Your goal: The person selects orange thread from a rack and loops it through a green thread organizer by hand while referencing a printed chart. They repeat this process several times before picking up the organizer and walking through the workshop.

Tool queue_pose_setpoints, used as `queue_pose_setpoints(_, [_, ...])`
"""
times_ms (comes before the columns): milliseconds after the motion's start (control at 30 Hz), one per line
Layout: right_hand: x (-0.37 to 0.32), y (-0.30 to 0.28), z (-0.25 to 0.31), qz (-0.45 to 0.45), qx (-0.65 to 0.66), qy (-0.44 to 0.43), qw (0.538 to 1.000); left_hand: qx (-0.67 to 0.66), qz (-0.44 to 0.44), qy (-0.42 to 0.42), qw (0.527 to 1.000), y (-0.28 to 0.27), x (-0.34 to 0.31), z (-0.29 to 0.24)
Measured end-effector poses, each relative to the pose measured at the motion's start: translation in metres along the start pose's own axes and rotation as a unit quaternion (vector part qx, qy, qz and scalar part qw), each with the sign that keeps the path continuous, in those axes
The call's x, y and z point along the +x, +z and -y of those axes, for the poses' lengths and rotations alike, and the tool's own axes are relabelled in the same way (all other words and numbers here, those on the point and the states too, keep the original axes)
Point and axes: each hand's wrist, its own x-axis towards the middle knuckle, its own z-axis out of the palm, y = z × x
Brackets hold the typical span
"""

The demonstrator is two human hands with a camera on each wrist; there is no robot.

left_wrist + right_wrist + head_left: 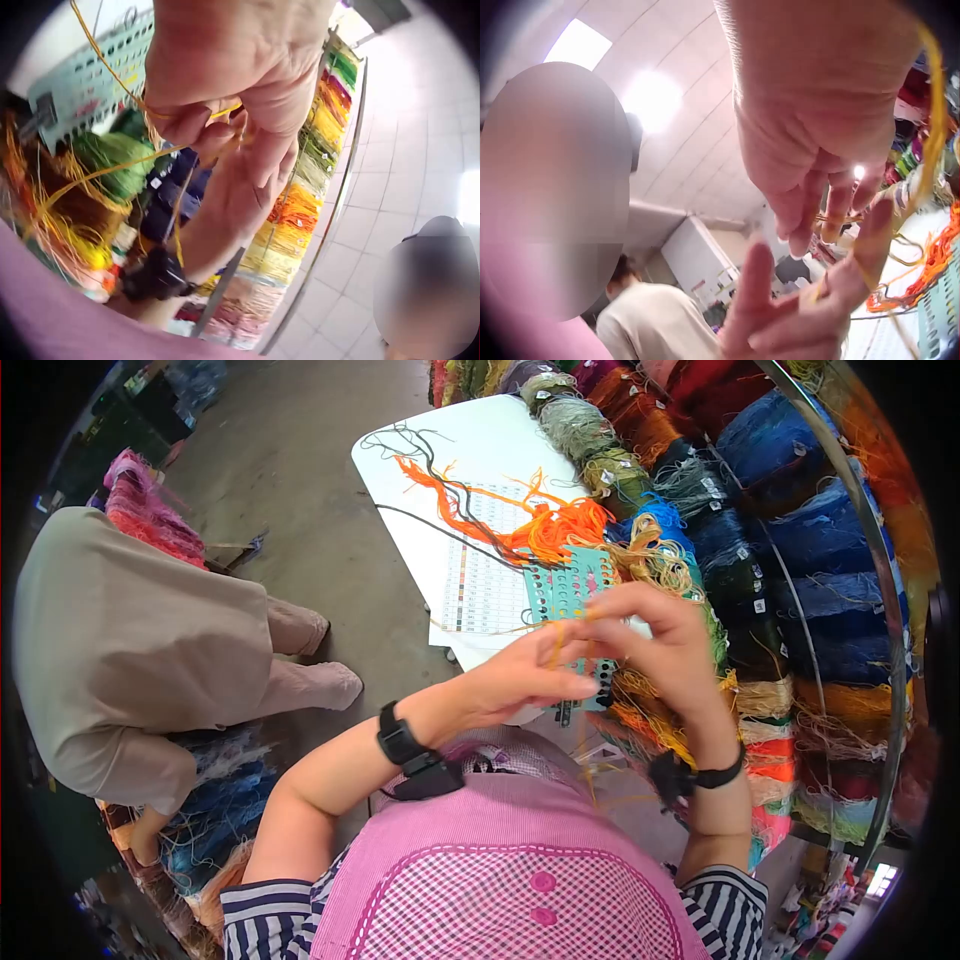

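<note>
Yellow thread (120, 169) runs between the two hands, with strands trailing down past the apron. The left hand (520, 675) (232, 60) has thread looped over its curled fingers; its thumb stretches toward the right hand in the head view. Close against it, the right hand (665, 645) (817, 97) bends its fingers down and pinches the thread at the fingertips. Below both hands lies a teal card with holes (568, 588), partly hidden by them. Orange thread (565, 530) and dark cords (430, 525) are attached along its upper edge.
A white board (400, 455) carries a printed chart sheet (478, 590) beneath the card. Coloured yarn bundles (770, 440) hang on a metal-railed rack at the right. On the left, another person (150, 630) bends over more yarn.
</note>
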Motion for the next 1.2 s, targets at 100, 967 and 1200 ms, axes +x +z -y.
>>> queue_pose_setpoints(100, [0.007,0.008,-0.004,0.057,-0.016,0.017,0.998,-0.048,0.093,-0.045,0.993,-0.017,0.017,0.016])
queue_pose_setpoints(967, [-0.016,-0.094,0.000,-0.515,-0.452,-0.101,0.721,0.297,-0.389,0.275,0.828,-0.158,-0.061,-0.120])
queue_pose_setpoints(1200, [0.022,0.053,-0.124,-0.146,0.101,0.183,0.967,0.159,-0.259,-0.015,0.953,-0.117,0.037,-0.037])
